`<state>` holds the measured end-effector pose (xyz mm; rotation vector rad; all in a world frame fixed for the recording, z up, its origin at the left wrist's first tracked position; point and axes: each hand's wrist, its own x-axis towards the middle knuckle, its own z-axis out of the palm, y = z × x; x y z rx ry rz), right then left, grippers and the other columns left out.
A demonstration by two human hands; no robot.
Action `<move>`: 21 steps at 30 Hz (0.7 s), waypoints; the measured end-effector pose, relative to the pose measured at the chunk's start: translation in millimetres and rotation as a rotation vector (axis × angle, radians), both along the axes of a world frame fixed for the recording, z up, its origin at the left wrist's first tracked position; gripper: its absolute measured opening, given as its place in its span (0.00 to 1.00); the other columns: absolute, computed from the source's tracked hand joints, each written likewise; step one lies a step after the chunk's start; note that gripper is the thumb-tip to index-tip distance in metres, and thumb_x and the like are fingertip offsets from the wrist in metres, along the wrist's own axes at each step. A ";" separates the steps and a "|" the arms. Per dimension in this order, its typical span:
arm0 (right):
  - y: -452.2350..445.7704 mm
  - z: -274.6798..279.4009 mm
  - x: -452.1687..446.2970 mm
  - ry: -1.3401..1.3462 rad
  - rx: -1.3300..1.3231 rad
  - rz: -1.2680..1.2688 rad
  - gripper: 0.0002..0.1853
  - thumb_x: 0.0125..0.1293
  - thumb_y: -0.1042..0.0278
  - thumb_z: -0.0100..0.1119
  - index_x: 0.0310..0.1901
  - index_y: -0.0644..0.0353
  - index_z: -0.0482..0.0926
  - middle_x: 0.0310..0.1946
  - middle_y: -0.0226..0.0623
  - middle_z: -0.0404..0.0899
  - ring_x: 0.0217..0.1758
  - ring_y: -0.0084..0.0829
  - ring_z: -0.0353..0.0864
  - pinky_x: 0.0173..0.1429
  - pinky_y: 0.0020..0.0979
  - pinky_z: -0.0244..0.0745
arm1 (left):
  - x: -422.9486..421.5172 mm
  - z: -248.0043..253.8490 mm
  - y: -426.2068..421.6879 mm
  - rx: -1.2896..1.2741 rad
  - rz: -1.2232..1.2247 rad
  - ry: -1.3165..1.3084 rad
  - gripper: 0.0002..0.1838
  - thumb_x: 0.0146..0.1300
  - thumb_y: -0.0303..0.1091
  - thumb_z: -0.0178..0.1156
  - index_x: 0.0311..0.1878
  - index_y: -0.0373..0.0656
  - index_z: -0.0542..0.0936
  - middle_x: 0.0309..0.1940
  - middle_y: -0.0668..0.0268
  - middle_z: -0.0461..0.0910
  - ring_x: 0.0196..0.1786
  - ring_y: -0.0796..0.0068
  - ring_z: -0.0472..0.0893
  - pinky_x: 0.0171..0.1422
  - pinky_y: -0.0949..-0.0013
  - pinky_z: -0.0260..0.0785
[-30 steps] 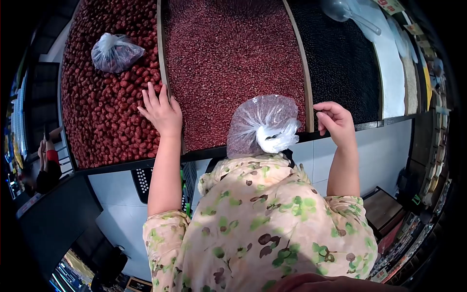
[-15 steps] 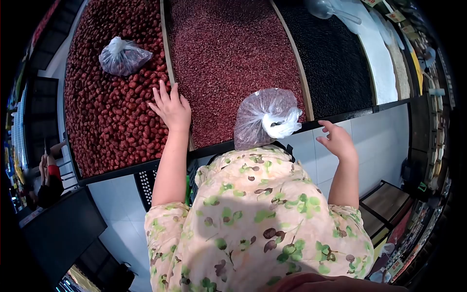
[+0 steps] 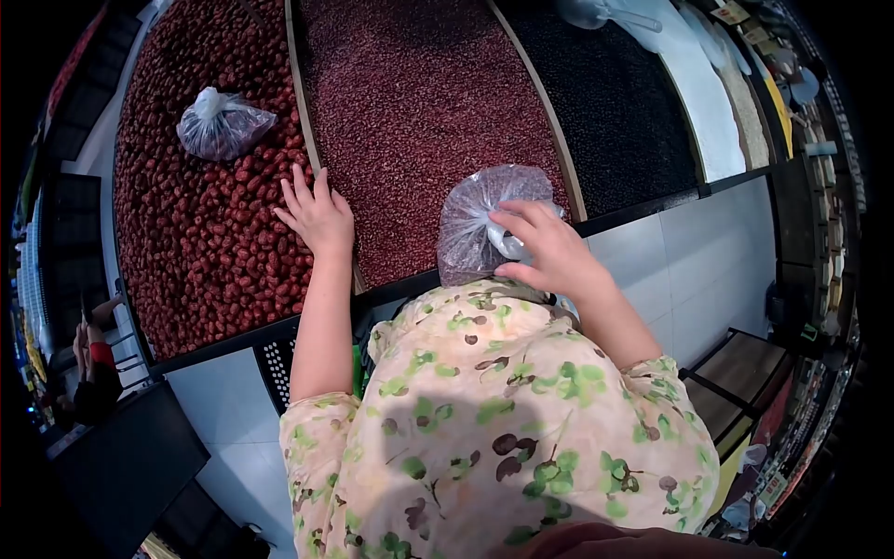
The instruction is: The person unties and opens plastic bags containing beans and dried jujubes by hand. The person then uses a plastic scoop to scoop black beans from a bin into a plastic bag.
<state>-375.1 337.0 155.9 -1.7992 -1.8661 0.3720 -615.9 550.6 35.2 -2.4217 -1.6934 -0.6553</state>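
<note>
My left hand (image 3: 319, 220) lies with fingers spread over the edge between the red dates (image 3: 223, 252) and the dark red beans (image 3: 410, 121). It holds nothing. At the front of the bean bin rests a clear plastic bag (image 3: 458, 228), its twisted white top (image 3: 506, 244) pointing toward me. My right hand (image 3: 559, 250) is at that top, the fingers above it and the thumb below, with a gap between them. Some of the top is hidden behind the fingers. A second tied plastic bag (image 3: 223, 126) sits on the dates, beyond my left hand.
To the right lie black beans (image 3: 596, 112) and a white foodstuff (image 3: 703, 116), parted by thin dividers (image 3: 540, 102). A clear scoop (image 3: 596, 13) rests at the far end. A dark rim (image 3: 638, 216) edges the bins. Another person's hands (image 3: 87, 340) show at far left.
My right hand has moved left from beside the bin's front edge to the top of the nearer plastic bag. My left hand stays spread over the edge of the dates.
</note>
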 end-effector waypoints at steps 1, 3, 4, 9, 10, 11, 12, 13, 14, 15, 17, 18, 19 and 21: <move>3.2 -5.5 -1.9 0.010 0.014 0.011 0.24 0.51 0.64 0.66 0.51 0.56 0.76 0.49 0.40 0.75 0.53 0.42 0.74 0.53 0.40 0.73 | 0.4 -0.1 0.1 -0.001 0.001 -0.001 0.20 0.59 0.33 0.56 0.56 0.52 0.75 0.69 0.59 0.57 0.71 0.49 0.55 0.69 0.30 0.41; 10.6 -18.9 1.2 0.014 -0.015 -0.028 0.21 0.53 0.67 0.63 0.51 0.56 0.76 0.49 0.39 0.76 0.52 0.42 0.74 0.53 0.40 0.73 | 0.7 0.9 0.1 -0.003 0.000 0.003 0.20 0.59 0.33 0.56 0.56 0.52 0.75 0.69 0.59 0.58 0.71 0.49 0.55 0.69 0.30 0.41; 14.3 -22.3 3.9 0.017 -0.031 -0.047 0.19 0.54 0.69 0.61 0.50 0.55 0.77 0.49 0.39 0.76 0.51 0.43 0.74 0.53 0.40 0.73 | 0.5 1.0 -0.1 -0.005 0.000 0.005 0.20 0.59 0.33 0.56 0.56 0.52 0.75 0.69 0.59 0.58 0.71 0.49 0.55 0.69 0.30 0.41; 17.7 -23.0 15.6 0.036 -0.181 0.100 0.18 0.46 0.81 0.56 0.43 0.59 0.77 0.39 0.39 0.77 0.46 0.43 0.74 0.51 0.40 0.72 | -0.2 -2.5 1.5 0.001 0.005 0.010 0.20 0.59 0.33 0.56 0.56 0.52 0.75 0.68 0.59 0.58 0.71 0.49 0.55 0.68 0.30 0.42; 17.5 -23.0 14.1 0.033 -0.147 0.096 0.18 0.45 0.81 0.56 0.42 0.59 0.77 0.38 0.39 0.77 0.46 0.42 0.74 0.50 0.39 0.72 | 0.0 -2.9 1.5 0.000 0.008 0.013 0.20 0.59 0.33 0.56 0.56 0.52 0.75 0.68 0.59 0.59 0.71 0.49 0.55 0.68 0.30 0.42; 16.3 -22.9 11.4 0.030 -0.113 0.091 0.18 0.44 0.80 0.56 0.41 0.59 0.77 0.37 0.39 0.77 0.45 0.42 0.74 0.49 0.39 0.72 | 0.1 -2.8 1.7 0.003 0.008 0.012 0.20 0.59 0.33 0.56 0.56 0.52 0.75 0.68 0.59 0.59 0.71 0.49 0.55 0.68 0.29 0.42; 15.3 -23.0 10.3 0.027 -0.080 0.087 0.17 0.43 0.80 0.56 0.40 0.59 0.77 0.36 0.38 0.77 0.45 0.42 0.74 0.48 0.38 0.72 | 0.1 -2.8 1.7 0.005 0.007 0.012 0.20 0.59 0.33 0.56 0.56 0.53 0.75 0.68 0.59 0.59 0.71 0.49 0.56 0.68 0.29 0.42; 14.5 -25.0 11.6 0.016 -0.103 0.089 0.17 0.43 0.80 0.56 0.39 0.59 0.77 0.35 0.38 0.77 0.43 0.41 0.74 0.47 0.38 0.72 | 0.3 -2.4 1.6 0.007 0.006 0.011 0.20 0.59 0.33 0.56 0.56 0.53 0.75 0.68 0.59 0.59 0.71 0.49 0.56 0.68 0.29 0.42; 14.0 -29.6 13.8 0.006 -0.123 0.092 0.16 0.42 0.79 0.57 0.38 0.59 0.77 0.35 0.38 0.77 0.42 0.41 0.74 0.46 0.37 0.72 | 0.5 -2.5 1.6 0.011 0.003 0.012 0.20 0.59 0.33 0.56 0.56 0.52 0.75 0.68 0.59 0.59 0.71 0.49 0.56 0.68 0.29 0.42; 14.5 -31.0 15.8 -0.005 -0.143 0.095 0.15 0.42 0.79 0.57 0.37 0.60 0.78 0.34 0.38 0.77 0.41 0.41 0.74 0.45 0.37 0.72 | 0.5 -2.9 1.6 0.016 0.001 0.012 0.20 0.59 0.33 0.56 0.56 0.52 0.75 0.68 0.59 0.59 0.71 0.49 0.56 0.68 0.29 0.42; 15.3 -27.2 20.0 0.102 -0.088 0.044 0.13 0.43 0.76 0.59 0.35 0.60 0.78 0.33 0.38 0.77 0.40 0.43 0.75 0.44 0.38 0.72 | 0.6 -2.5 1.2 0.017 0.000 0.015 0.20 0.59 0.33 0.56 0.56 0.52 0.75 0.68 0.59 0.59 0.71 0.49 0.56 0.67 0.29 0.42; 16.1 -25.2 22.6 0.155 -0.060 0.019 0.11 0.44 0.75 0.59 0.34 0.60 0.78 0.32 0.38 0.78 0.40 0.43 0.75 0.44 0.39 0.72 | 0.9 -1.5 0.8 0.013 0.001 0.018 0.19 0.59 0.33 0.56 0.56 0.52 0.75 0.68 0.59 0.59 0.71 0.49 0.56 0.67 0.29 0.43; 16.8 -25.6 26.8 0.210 -0.022 0.009 0.11 0.43 0.74 0.61 0.33 0.62 0.77 0.30 0.39 0.76 0.37 0.42 0.75 0.42 0.37 0.71 | 1.2 -0.8 0.7 0.009 0.002 0.020 0.19 0.59 0.33 0.56 0.56 0.51 0.75 0.68 0.59 0.59 0.71 0.49 0.56 0.67 0.29 0.43; 18.0 -18.6 31.1 0.356 -0.012 0.000 0.11 0.43 0.74 0.62 0.32 0.62 0.76 0.30 0.38 0.75 0.36 0.38 0.74 0.41 0.33 0.70 | 1.8 -0.3 0.5 0.013 -0.001 0.024 0.19 0.59 0.33 0.56 0.55 0.51 0.76 0.68 0.59 0.59 0.71 0.49 0.56 0.67 0.29 0.43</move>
